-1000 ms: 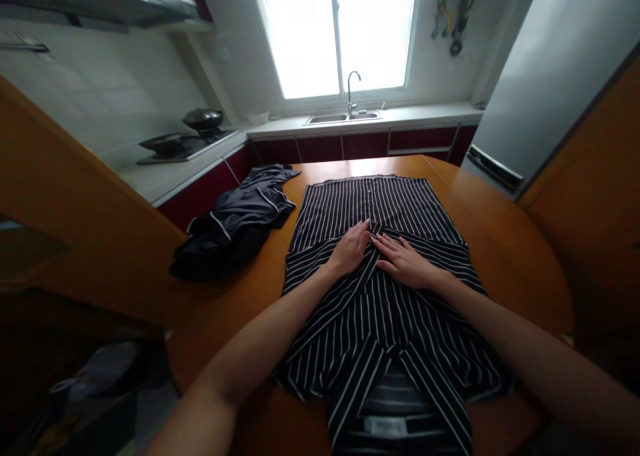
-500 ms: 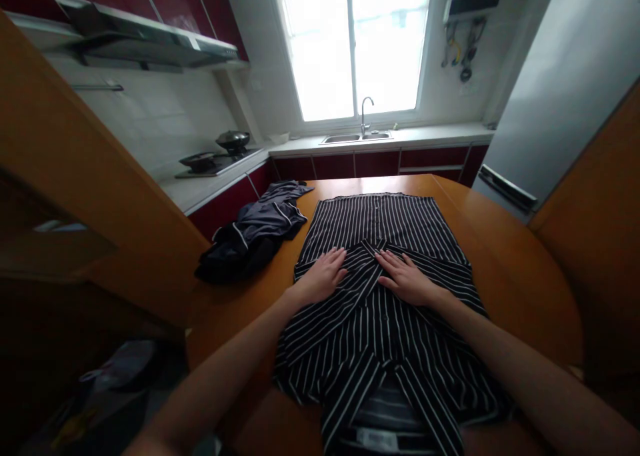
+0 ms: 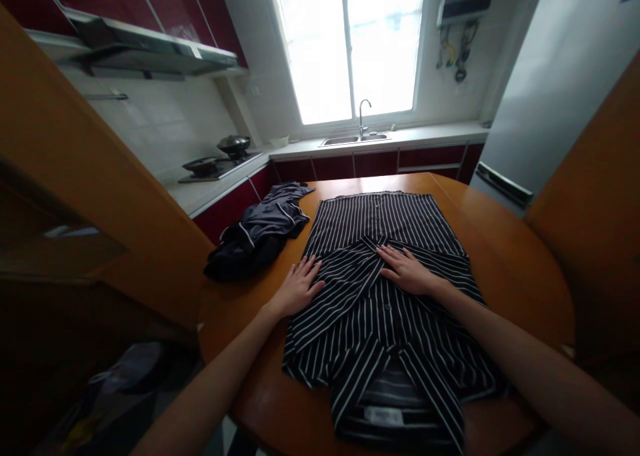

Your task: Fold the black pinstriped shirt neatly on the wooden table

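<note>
A black shirt with white stripes (image 3: 380, 309) lies spread on the wooden table, its collar toward me and its hem toward the window. Both sleeves are folded inward across the front, their cuffs meeting near the middle. My left hand (image 3: 299, 286) rests flat on the left sleeve near the shirt's side edge, fingers spread. Flat on the other sleeve, close to the cuffs, lies my right hand (image 3: 407, 271) with its fingers stretched out. Neither hand grips the cloth. A pale label (image 3: 384, 416) shows inside the neck opening.
A heap of dark clothes (image 3: 265, 226) lies at the left edge of the round wooden table (image 3: 525, 269). Beyond are a sink (image 3: 345, 140), a stove with pans (image 3: 215, 166) and a window. A fridge (image 3: 545, 96) stands at the right.
My left hand has slid left across the sleeve, from near the middle out to the shirt's side. My right hand stays near the cuffs. The view has shifted slightly.
</note>
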`<state>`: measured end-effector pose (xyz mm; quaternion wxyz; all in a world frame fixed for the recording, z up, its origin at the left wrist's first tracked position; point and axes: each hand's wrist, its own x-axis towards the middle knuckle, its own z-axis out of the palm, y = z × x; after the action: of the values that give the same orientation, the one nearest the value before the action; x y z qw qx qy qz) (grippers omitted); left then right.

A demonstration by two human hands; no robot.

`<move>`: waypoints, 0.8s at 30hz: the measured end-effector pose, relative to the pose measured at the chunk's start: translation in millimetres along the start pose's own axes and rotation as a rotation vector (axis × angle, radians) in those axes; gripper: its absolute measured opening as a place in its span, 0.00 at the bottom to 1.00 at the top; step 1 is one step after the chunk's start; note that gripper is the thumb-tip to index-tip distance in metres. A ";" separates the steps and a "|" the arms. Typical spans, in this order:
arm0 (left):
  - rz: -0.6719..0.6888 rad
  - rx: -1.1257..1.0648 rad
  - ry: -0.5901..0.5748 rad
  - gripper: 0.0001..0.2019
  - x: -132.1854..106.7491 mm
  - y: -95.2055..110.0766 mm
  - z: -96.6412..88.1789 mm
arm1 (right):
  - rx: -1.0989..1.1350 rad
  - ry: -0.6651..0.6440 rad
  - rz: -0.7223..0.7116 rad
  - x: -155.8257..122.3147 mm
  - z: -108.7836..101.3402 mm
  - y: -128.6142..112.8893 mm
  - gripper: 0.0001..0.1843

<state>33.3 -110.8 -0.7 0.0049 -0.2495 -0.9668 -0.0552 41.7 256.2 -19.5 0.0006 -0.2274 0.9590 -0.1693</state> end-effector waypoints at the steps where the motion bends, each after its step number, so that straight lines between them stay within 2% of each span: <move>1: -0.003 0.005 0.008 0.33 -1.2 3.0 -1.6 | 0.001 0.002 -0.002 0.1 0.1 0.3 0.39; 3: 0.036 -0.007 0.043 0.31 -5.9 13.5 -8.0 | 0.000 0.003 -0.002 0.2 0.3 0.8 0.39; 6: 0.239 -0.094 0.047 0.27 -16.7 39.2 -22.7 | 0.005 0.011 -0.004 -0.2 0.4 1.1 0.38; 9: 0.494 -0.178 -0.045 0.29 -25.6 64.8 -33.7 | 0.004 0.020 -0.014 -1.0 -0.1 0.6 0.37; 12: 0.631 -0.213 -0.125 0.33 -28.6 76.8 -33.7 | -0.002 0.029 -0.018 -1.9 -1.0 -0.3 0.37; 16: 0.664 -0.220 -0.182 0.36 -27.5 76.2 -25.6 | -0.004 0.029 -0.014 -2.7 -2.5 -1.5 0.36; 24: 0.653 -0.205 -0.194 0.35 -27.8 76.1 -22.9 | 0.000 0.014 0.007 -4.7 -5.6 -7.4 0.37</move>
<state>94.0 -60.5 29.0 -0.0948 -0.5486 -0.8215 -0.1236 48.7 253.8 -12.2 -0.0054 -0.2229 0.9597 -0.1708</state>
